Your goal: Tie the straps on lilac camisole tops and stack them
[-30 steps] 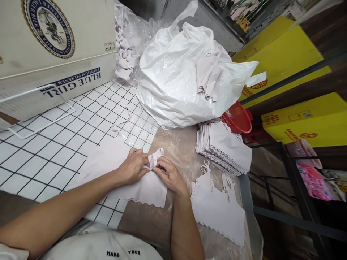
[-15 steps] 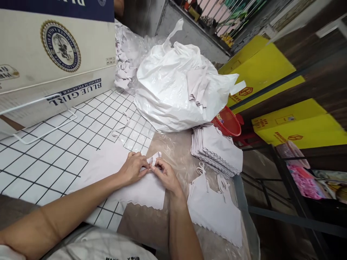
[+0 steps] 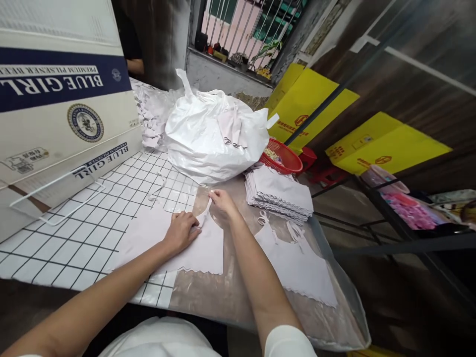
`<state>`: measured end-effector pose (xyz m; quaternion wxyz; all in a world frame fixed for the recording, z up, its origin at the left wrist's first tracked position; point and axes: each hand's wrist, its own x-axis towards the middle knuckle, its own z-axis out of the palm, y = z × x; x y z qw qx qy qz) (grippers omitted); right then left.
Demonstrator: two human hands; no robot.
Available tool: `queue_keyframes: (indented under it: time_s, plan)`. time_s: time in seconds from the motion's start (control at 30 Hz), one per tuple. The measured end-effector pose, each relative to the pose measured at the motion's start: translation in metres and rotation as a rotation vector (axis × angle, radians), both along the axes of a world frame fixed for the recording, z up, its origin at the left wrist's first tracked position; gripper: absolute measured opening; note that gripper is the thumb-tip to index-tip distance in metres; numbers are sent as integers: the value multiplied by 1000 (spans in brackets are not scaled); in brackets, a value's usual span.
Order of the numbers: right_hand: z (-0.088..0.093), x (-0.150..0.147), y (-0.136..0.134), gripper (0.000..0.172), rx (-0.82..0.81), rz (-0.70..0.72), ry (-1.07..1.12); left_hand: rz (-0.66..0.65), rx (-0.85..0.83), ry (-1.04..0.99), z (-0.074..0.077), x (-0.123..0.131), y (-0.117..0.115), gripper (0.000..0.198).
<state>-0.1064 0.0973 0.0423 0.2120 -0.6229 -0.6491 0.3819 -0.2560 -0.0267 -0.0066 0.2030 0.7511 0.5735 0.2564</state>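
A pale lilac camisole [image 3: 145,230] with a scalloped hem lies flat on the table in front of me. My left hand [image 3: 183,231] rests on it, fingers curled down at the lower end of a thin strap [image 3: 206,212]. Pinched between the thumb and fingers of my right hand [image 3: 223,201] is the upper part of that strap, drawn taut away from me. To the right lie finished-looking camisoles [image 3: 297,258] with looped straps. Behind them stands a stack of folded lilac pieces [image 3: 278,193].
A large white plastic bag [image 3: 201,144] with a fabric piece on top sits at the back. A carton [image 3: 48,99] and a white wire frame [image 3: 55,222] are on the left. A red basket [image 3: 284,156], yellow boxes [image 3: 312,104] and dark metal bars [image 3: 409,248] lie beyond the right edge.
My hands were together at the strap. Now my right hand has moved away from me, pulling the strap straight, while my left stays on the camisole. The head view has shifted.
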Motion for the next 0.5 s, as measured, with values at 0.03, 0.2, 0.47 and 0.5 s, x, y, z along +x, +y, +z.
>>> queue_keyframes:
  time_s: [0.03,0.2,0.47,0.5]
  plan:
    - [-4,-3,2,26,17,-15,-57,18,27,47,2,4,-3,10]
    - [-8,-7,4,15,99,-83,-289,12,95,211,20,3,-16,24]
    - [4,-83,-12,24,190,175,-248,234,197,188,20,-108,-20,20]
    - [1,-101,-17,25,167,256,-218,179,214,162,15,-113,-21,22]
